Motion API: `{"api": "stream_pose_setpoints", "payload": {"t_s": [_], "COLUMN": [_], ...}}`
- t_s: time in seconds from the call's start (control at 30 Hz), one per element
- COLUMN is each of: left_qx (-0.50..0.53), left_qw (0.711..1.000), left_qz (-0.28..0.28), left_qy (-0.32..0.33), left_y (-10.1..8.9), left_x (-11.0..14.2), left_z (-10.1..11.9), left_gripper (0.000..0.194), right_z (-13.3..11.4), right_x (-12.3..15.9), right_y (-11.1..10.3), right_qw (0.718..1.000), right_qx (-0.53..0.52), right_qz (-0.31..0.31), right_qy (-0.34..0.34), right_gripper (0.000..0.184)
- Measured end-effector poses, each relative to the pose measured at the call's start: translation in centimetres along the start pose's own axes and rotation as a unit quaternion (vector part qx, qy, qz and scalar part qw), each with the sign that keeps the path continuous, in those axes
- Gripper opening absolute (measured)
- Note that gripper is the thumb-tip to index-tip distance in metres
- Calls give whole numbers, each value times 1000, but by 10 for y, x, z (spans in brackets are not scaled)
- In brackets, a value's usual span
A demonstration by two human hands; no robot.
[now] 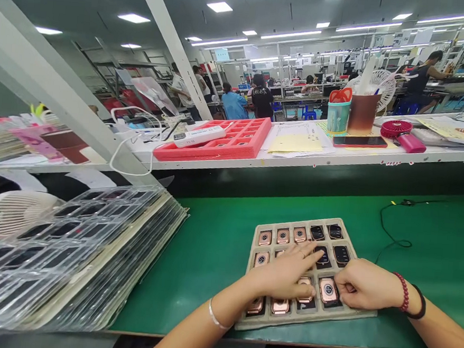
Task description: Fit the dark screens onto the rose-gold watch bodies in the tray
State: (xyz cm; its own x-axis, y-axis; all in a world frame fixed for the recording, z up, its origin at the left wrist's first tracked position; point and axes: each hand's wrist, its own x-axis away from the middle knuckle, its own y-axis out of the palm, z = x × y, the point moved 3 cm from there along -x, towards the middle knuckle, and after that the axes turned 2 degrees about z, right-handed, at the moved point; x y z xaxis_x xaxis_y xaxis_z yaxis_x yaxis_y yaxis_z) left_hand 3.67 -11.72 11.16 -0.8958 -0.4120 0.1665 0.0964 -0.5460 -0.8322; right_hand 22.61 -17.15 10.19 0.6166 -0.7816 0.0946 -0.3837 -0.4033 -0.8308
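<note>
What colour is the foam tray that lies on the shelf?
Red; the head view shows it.

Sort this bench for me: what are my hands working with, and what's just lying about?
In use:
left hand
right hand
beige tray
watch-like pieces
perhaps the clear tray stack

Seemingly just lying about:
phone
pink fan
white fan
teal cup
brown cup

Green worktop (206,257), white shelf (288,159), lit ceiling panels (220,7), distant workbenches
</note>
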Motion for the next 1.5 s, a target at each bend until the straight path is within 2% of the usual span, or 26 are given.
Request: {"api": "stream_pose_setpoints", "payload": {"t_s": [0.1, 0.17, 0.27, 0.37, 0.43, 0.5, 0.57, 0.63, 0.7, 0.77, 0.87, 1.0, 1.07, 1.13, 1.2, 1.27, 1.37, 1.43, 1.5], "left_qx": [38, 61, 92, 122, 152, 230, 340, 432, 481, 501, 499, 495, 483, 420, 283, 113, -58, -105, -107], "left_qw": [999, 996, 992, 989, 986, 972, 939, 900, 876, 865, 865, 865, 872, 904, 955, 988, 992, 987, 984], "left_qz": [24, 57, 86, 88, 73, 31, -13, -22, -1, 25, 54, 79, 78, 76, 78, 80, 75, 72, 63], "left_qy": [28, 11, -13, -4, 7, 24, 39, 44, 35, 21, 9, 17, 23, 30, 44, 62, 83, 100, 128], "left_y": [-1, -2, -3, -4, -3, 0, 3, 6, 8, 10, 13, 13, 11, 8, 7, 10, 19, 23, 21], "left_x": [1, -1, -3, -2, -2, -2, -2, -4, -7, -9, -12, -12, -10, -10, -12, -15, -18, -15, -9], "left_z": [13, 12, 4, 0, 2, 4, 7, 7, 6, 4, 1, -1, 2, 9, 19, 29, 38, 39, 36], "left_gripper": [82, 80, 76, 76, 80, 88, 94, 97, 94, 85, 75, 74, 69, 60, 55, 52, 52, 51, 51], "right_z": [0, 0, 0, -4, -5, -1, 5, 9, 11, 11, 9, 10, 12, 18, 25, 33, 40, 42, 44], "right_x": [-1, 0, 3, 4, 2, -1, -3, -4, -6, -7, -7, -6, -7, -10, -12, -12, -10, -10, -14], "right_y": [-3, -5, -2, 0, -4, -10, -14, -15, -13, -11, -11, -11, -10, -7, -6, -6, -9, -12, -14], "right_qw": [999, 999, 999, 1000, 994, 980, 964, 955, 956, 959, 960, 956, 954, 953, 951, 946, 938, 936, 940], "right_qx": [-43, -14, 40, -27, -108, -162, -154, -110, -75, -64, -51, -37, -11, 31, 56, 48, 25, 32, 47], "right_qz": [23, 42, 23, -1, 32, 112, 204, 257, 265, 260, 262, 281, 289, 285, 281, 286, 311, 326, 325], "right_qy": [-1, 9, 12, -14, -12, 25, 70, 95, 100, 95, 87, 76, 78, 92, 118, 145, 153, 128, 95], "right_gripper": [15, 16, 12, 12, 14, 20, 26, 29, 29, 28, 27, 21, 22, 23, 22, 21, 22, 23, 22]}}
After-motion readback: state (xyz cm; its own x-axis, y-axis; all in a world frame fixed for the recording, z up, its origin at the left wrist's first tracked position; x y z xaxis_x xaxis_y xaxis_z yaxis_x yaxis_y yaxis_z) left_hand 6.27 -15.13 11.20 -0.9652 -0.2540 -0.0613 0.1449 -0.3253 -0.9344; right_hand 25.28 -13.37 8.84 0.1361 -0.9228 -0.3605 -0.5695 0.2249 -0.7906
